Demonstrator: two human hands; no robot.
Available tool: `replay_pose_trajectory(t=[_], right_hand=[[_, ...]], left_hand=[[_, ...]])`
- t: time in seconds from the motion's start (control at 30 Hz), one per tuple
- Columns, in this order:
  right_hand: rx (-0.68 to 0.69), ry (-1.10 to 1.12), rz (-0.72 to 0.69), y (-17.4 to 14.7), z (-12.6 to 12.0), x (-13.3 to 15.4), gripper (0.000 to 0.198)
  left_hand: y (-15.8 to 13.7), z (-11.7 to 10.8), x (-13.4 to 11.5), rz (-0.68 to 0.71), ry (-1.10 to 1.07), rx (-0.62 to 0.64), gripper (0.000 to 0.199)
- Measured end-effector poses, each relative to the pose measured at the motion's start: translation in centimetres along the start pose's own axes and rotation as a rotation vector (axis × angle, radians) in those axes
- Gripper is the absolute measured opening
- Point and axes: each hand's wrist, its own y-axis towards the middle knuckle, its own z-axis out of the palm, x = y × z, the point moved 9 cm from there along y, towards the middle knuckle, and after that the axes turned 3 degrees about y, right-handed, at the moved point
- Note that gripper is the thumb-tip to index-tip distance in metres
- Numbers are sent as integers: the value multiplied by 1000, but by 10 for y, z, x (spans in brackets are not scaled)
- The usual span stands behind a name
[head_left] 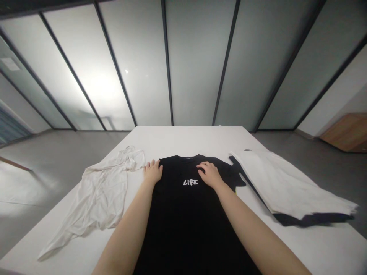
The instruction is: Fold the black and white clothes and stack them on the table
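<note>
A black T-shirt (183,214) lies flat on the white table, its collar toward the far side and a white print on the chest. My left hand (153,171) rests at its left shoulder edge, fingers spread flat, partly on the table. No sleeve shows on that side. My right hand (209,173) lies on the upper chest, right of the print, fingers slightly bent and apart. The right sleeve spreads out beyond it on the table. Neither hand grips the fabric.
A crumpled white long-sleeved garment (106,194) lies on the left of the white table (189,139). On the right, a folded white garment (286,183) lies over a dark one (312,219). Frosted glass panels (197,65) stand behind the table.
</note>
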Motion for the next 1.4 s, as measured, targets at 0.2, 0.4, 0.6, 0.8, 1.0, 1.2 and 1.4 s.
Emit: replay_pose_trajectory(t=[0.2,0.4,0.6,0.8,1.0,1.2,1.4], right_hand=[[1,2,8,1,1,-1,30],[8,-4,10,0,0,-1,30],[15,-5,2,-1,1,1,31],[17,-6,3,-1,1,1,31],[15,-3,-6,-1,0,4,31],[-7,64,-4,-2,-1,3,29],[-67,282,9,1,-1,-1,25]], left_hand=[[8,-24,7,10,124,-92,43],[4,-4,-40,158,99,-21,41],[-9,30,-49,160,126,62,68],[-3,29,-40,102,115,78,74],[-7,21,-46,113,139,61,70],[-25,1,-73,187,132,-86,68],[-38,36,-81,211,166,115,76]])
